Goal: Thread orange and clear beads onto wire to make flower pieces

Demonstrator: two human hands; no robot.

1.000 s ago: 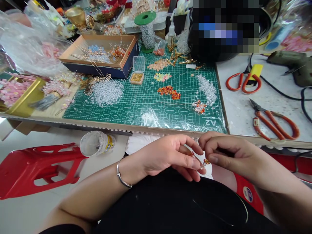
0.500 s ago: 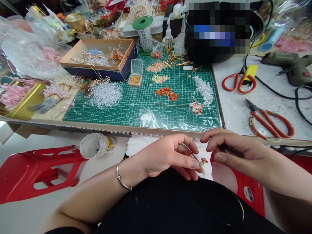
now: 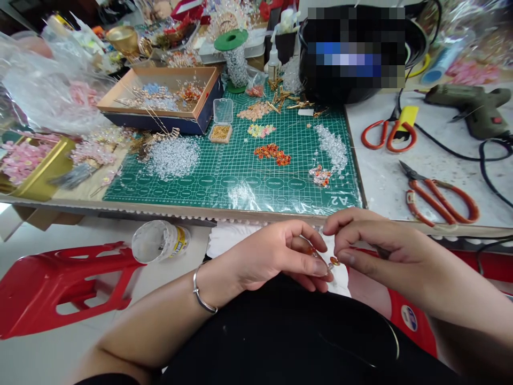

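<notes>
Over my lap, my left hand (image 3: 298, 256) pinches a small beaded wire piece between thumb and fingers. An orange-and-gold flower bead (image 3: 335, 261) and a clear bead stick out past its thumb tip. Another orange bead (image 3: 313, 251) shows among the curled fingers. My right hand (image 3: 372, 246) meets it from the other side, thumb and forefinger closed together at the edge of the flower bead. Whether a wire also lies in those fingers is hidden. A thin gold wire (image 3: 398, 345) curves across my black clothing.
The green cutting mat (image 3: 224, 176) carries clear beads (image 3: 172, 156), orange flower beads (image 3: 272, 154) and an open case of gold beads (image 3: 220, 132). Orange-handled pliers (image 3: 436, 192), scissors (image 3: 388, 133) and a glue gun (image 3: 468, 107) lie right. A red stool (image 3: 68, 289) stands left below.
My right hand has moved slightly left, and its thumb and forefinger have closed at the flower bead. My left hand stays nearly still. The view has shifted a little.
</notes>
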